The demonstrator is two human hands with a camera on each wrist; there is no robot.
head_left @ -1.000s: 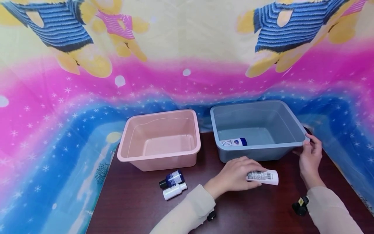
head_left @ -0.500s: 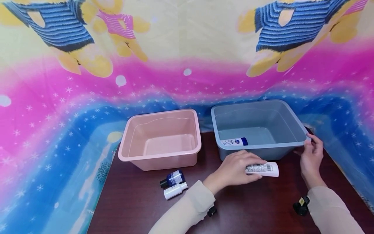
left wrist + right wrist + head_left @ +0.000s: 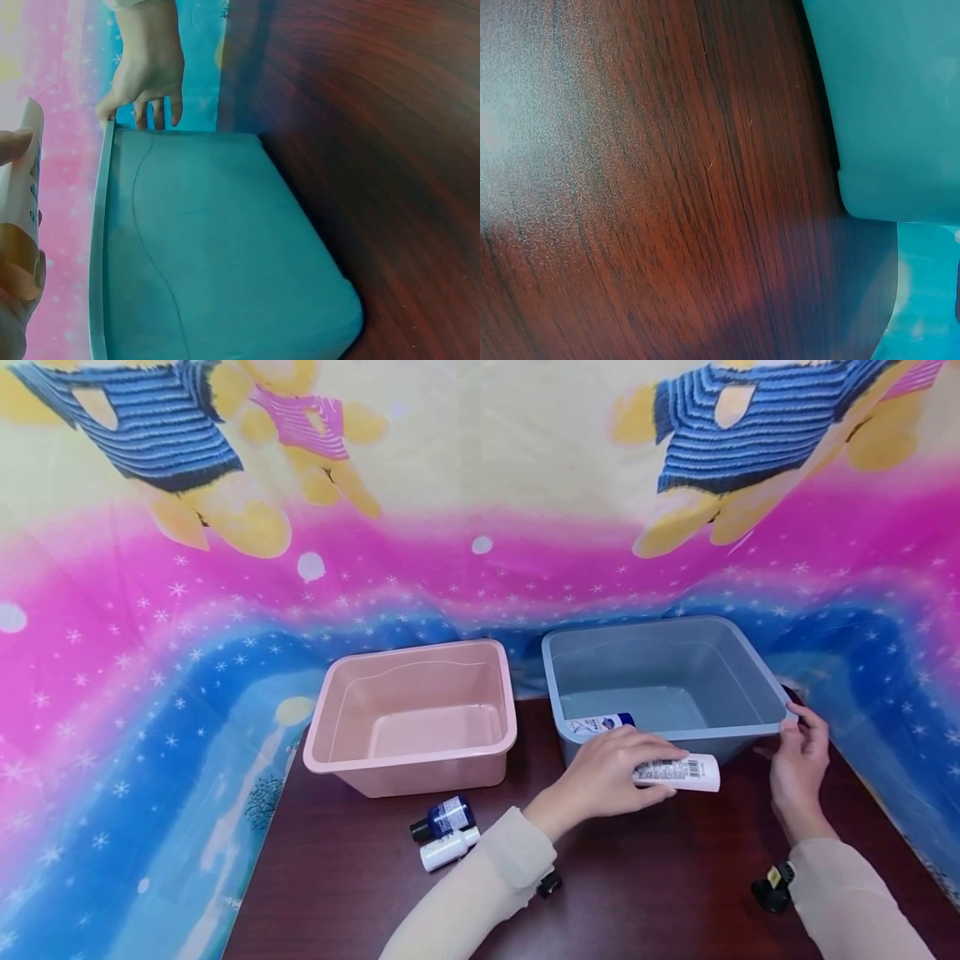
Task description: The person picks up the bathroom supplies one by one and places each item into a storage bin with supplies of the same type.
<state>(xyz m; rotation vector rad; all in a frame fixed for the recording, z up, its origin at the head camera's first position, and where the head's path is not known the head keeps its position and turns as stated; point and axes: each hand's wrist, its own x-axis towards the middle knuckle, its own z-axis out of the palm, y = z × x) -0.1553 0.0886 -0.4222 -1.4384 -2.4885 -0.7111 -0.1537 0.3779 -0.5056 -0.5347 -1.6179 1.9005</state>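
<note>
My left hand (image 3: 609,770) grips a white bottle (image 3: 693,772) with a printed label and barcode, in front of the grey-blue plastic basin (image 3: 678,735). The bottle lies sideways in the grasp, overlapping the basin's front wall in the head view. At the left edge of the left wrist view, part of the white bottle (image 3: 31,150) shows between thumb and fingers. My right hand (image 3: 798,768) holds the basin's front right corner by the rim; its fingers also show at that corner in the left wrist view. Inside the basin lies a white tube (image 3: 596,724) with a blue cap.
A pink plastic basin (image 3: 420,768) stands to the left on the dark wooden table (image 3: 337,877). Before it lie a dark blue bottle (image 3: 446,818) with a black cap and a small white bottle (image 3: 448,850). A printed curtain (image 3: 465,585) hangs behind the basins.
My left hand has risen with the white bottle, from over the table in front of the grey-blue basin to just below its front rim. My right hand has stayed at the corner.
</note>
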